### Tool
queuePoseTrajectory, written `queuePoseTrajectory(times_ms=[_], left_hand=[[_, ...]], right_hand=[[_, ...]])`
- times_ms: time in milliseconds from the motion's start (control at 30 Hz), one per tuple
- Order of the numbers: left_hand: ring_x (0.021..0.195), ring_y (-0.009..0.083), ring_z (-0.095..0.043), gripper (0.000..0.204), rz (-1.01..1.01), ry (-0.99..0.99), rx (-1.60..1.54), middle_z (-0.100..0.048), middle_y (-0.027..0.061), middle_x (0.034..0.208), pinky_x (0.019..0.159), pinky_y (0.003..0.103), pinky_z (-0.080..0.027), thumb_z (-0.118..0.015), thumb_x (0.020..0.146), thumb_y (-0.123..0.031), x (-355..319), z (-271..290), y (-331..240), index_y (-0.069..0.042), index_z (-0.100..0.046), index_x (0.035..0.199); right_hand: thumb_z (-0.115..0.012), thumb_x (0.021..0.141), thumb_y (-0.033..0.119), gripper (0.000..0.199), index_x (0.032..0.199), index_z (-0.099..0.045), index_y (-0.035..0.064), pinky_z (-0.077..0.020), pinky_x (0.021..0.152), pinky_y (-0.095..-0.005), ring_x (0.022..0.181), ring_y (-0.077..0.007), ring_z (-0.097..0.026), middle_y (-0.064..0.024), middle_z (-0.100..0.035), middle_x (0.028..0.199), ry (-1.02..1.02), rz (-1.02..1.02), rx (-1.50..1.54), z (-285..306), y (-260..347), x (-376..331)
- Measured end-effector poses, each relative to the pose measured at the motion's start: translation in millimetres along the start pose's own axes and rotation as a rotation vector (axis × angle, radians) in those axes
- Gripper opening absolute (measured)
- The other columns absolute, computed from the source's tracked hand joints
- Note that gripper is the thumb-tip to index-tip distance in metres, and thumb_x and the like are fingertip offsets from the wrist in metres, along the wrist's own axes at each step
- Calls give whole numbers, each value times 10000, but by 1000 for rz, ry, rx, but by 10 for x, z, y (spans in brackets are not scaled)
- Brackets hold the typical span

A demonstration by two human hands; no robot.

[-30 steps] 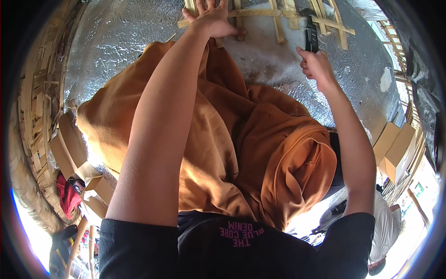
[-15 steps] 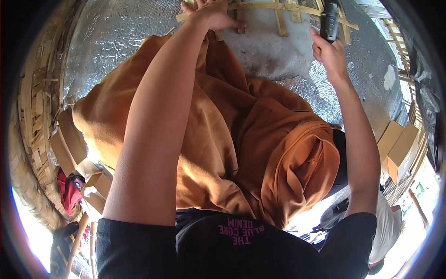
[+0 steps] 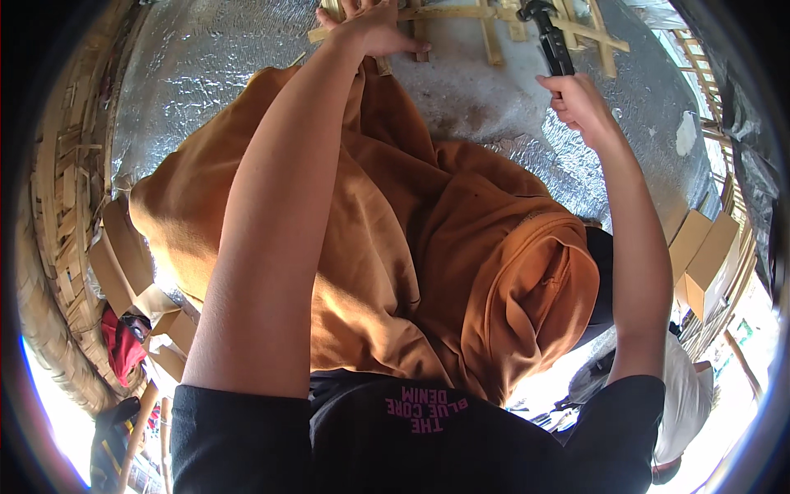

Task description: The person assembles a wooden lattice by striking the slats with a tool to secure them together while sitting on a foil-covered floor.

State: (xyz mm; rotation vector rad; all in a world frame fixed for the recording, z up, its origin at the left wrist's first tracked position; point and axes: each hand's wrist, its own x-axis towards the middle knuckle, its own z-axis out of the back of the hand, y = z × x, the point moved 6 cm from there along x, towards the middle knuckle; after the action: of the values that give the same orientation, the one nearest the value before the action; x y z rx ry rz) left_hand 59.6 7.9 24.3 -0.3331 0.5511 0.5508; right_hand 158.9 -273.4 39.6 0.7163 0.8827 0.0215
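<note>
At the top of the head view, my left hand [image 3: 368, 30] lies with its fingers apart on a lattice of thin wooden strips [image 3: 491, 43]. Its thumb reaches out to the right across one strip, and the upper frame edge cuts off part of the hand. Farther right, my right hand [image 3: 583, 105] is wrapped around the dark handle of a hammer [image 3: 553, 43]. The hammer's black head points up and left, over or near the right part of the lattice; I cannot tell whether it touches. Orange-brown cloth [image 3: 370, 222] covers my lap below both hands.
Crinkled silver foil sheeting [image 3: 193, 82] lies under the lattice. Open cardboard boxes stand at the right [image 3: 699, 255] and left [image 3: 122, 251]. A woven bamboo wall [image 3: 62, 181] borders the left side, with a red cloth [image 3: 122, 350] near its foot.
The hammer has swung from nearly upright to leaning left, and its head now shows. My right hand is slightly lower. My left hand has hardly moved.
</note>
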Motion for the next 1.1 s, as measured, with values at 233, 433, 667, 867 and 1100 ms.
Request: queuePoseTrajectory(times_ms=[233,433,667,867,1100], left_hand=[[1523,398,214,1372,-18,-74,32,296,161,1638,1189,677,30,-855,748,-535,143,-63,116,-194,155,1611],[1519,396,227,1359,-36,-4,39,296,158,1638,1182,692,27,-842,758,-546,56,-33,29,-197,158,1610],[1520,393,225,1382,-2,-10,48,292,151,1641,1184,690,19,-833,739,-596,25,-43,-47,-184,159,1608],[1524,395,211,1403,-12,6,36,284,148,1645,1185,695,-6,-849,713,-600,-27,24,-37,-182,145,1612],[1517,400,226,1417,-28,-20,89,295,145,1641,1176,710,-1,-835,702,-641,95,-73,67,-184,153,1609]], right_hand=[[-720,907,253,323,706,-496,135,-226,434,-238,447,-36,-336,61,-418,554,-132,388,321,107,256,-51],[-712,910,224,246,795,-525,112,-245,441,-231,459,-30,-352,68,-437,584,-200,168,-186,88,48,33],[-729,896,204,202,839,-583,75,-317,452,-239,489,-52,-432,26,-504,608,-95,304,320,40,135,3],[-732,890,203,235,776,-553,103,-301,454,-227,475,-40,-414,55,-462,580,-52,347,160,225,290,-75],[-732,876,188,228,804,-545,79,-276,442,-238,481,-38,-395,35,-486,596,17,40,131,60,34,47]])
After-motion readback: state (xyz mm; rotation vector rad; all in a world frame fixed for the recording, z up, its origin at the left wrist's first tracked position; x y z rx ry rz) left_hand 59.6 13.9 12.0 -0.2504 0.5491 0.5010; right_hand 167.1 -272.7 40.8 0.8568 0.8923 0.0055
